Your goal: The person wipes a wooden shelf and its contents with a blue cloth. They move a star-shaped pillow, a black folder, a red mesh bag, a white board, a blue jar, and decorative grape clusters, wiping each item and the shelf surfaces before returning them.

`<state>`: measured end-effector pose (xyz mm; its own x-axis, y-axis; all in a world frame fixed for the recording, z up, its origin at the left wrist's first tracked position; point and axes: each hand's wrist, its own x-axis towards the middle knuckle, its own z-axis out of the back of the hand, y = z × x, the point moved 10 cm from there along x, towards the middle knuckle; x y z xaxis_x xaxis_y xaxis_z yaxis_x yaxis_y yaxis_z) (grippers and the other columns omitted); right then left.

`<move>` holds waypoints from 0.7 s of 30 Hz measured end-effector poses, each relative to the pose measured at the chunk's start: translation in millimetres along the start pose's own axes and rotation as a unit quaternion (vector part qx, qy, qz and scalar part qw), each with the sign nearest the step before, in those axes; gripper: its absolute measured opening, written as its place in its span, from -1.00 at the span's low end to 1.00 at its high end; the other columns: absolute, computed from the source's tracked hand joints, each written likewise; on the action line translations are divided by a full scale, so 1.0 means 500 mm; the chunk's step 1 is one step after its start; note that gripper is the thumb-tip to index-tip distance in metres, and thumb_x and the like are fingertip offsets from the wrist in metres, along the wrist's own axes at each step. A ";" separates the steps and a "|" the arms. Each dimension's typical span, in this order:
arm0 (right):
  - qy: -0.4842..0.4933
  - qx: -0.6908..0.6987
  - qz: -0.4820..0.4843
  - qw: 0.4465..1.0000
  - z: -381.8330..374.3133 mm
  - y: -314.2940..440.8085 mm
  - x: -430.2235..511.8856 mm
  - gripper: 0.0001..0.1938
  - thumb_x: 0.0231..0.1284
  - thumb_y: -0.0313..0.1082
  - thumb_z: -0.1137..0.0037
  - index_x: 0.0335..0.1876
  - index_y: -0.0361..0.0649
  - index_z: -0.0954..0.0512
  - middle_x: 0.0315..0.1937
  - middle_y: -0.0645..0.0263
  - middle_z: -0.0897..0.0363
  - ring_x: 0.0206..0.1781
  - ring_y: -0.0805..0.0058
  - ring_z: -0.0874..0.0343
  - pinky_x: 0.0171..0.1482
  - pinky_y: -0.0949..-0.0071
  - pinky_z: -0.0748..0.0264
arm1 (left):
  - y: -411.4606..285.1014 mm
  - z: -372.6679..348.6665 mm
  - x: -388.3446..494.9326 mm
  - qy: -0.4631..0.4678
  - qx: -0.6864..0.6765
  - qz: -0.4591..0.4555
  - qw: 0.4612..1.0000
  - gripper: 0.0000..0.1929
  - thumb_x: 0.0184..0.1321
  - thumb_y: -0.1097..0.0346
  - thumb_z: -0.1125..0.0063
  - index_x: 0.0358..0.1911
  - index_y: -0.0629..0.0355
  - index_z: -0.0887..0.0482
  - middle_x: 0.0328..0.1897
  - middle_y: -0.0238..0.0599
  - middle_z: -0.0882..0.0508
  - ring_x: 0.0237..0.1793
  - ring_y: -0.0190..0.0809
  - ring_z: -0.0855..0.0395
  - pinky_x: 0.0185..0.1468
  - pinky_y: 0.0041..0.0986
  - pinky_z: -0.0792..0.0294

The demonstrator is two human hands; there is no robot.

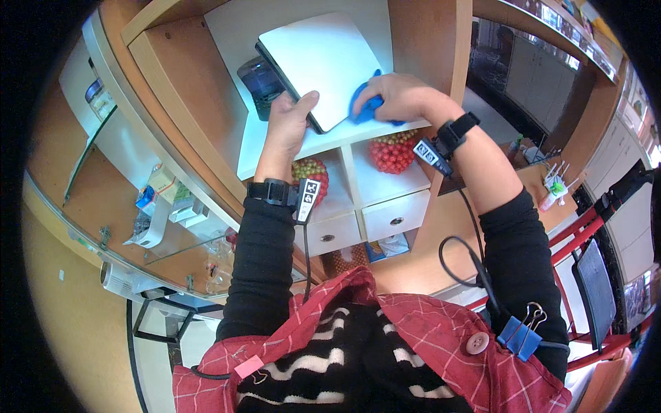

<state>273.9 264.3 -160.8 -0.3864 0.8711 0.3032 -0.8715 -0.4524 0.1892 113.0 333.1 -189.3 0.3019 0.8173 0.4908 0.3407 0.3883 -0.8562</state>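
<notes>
A flat white-faced panel (323, 67) with a dark edge is tilted over a white shelf (248, 157) of a wooden cabinet. My left hand (290, 117) grips its lower left edge, thumb lying on the white face. In my right hand (402, 97) is a bunched blue cloth (365, 109), at the panel's lower right edge. A dark glossy object (261, 85) stands behind the panel, partly covered by it; its exact kind is unclear. The right fingers are slightly blurred and partly wrapped in the cloth.
Below the shelf, two cubbies hold red-and-green beaded balls (392, 154). White drawers (396, 221) sit beneath them. To the left, a curved glass-shelf cabinet holds small boxes (162, 183). A red-framed ladder (573, 227) stands at the right. Cables (459, 258) hang from both wrists.
</notes>
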 end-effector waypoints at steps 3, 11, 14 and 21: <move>0.005 -0.056 -0.101 0.993 0.012 -0.087 0.005 -0.56 0.03 -0.45 -0.04 -0.02 0.28 -0.75 -0.10 0.22 -0.74 -0.10 0.25 -0.68 -0.02 0.32 -0.56 | -0.008 -0.006 0.001 0.007 0.004 -0.025 1.000 -0.68 0.30 0.43 -0.22 0.07 0.45 -0.60 0.00 -0.15 -0.71 -0.06 -0.29 -0.65 0.10 -0.44 -0.46; -0.113 -0.156 -0.185 0.964 0.004 -0.154 0.042 -0.71 0.11 -0.32 -0.15 -0.05 0.14 -0.74 -0.09 0.15 -0.73 0.02 0.12 -0.68 0.08 0.20 -0.60 | -0.025 0.003 -0.012 -0.015 0.042 -0.062 0.997 -0.68 0.27 0.43 -0.23 0.04 0.45 -0.62 -0.01 -0.15 -0.72 -0.06 -0.27 -0.65 0.09 -0.44 -0.45; -0.110 -0.209 -0.238 0.942 -0.003 -0.165 0.053 -0.74 0.12 -0.26 -0.20 -0.07 -0.04 -0.72 -0.03 0.08 -0.71 0.09 0.11 -0.67 0.13 0.18 -0.60 | -0.030 0.018 -0.018 -0.033 0.026 -0.069 0.997 -0.70 0.27 0.43 -0.21 0.02 0.46 -0.63 -0.03 -0.15 -0.73 -0.07 -0.27 -0.65 0.08 -0.44 -0.45; -0.060 -0.192 -0.191 0.961 -0.008 -0.112 0.026 -0.72 0.17 -0.26 -0.14 -0.02 -0.03 -0.71 0.01 0.08 -0.70 0.09 0.10 -0.67 0.13 0.18 -0.59 | -0.052 0.020 -0.032 -0.057 0.093 -0.127 0.986 -0.72 0.24 0.42 -0.20 -0.05 0.49 -0.64 -0.10 -0.11 -0.75 -0.12 -0.23 -0.68 0.04 -0.43 -0.46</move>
<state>316.5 301.6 -171.0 0.0015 0.9210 0.3895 -0.9988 0.0203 -0.0442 90.6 314.4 -176.5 0.1229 0.7214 0.6815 0.2204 0.6497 -0.7275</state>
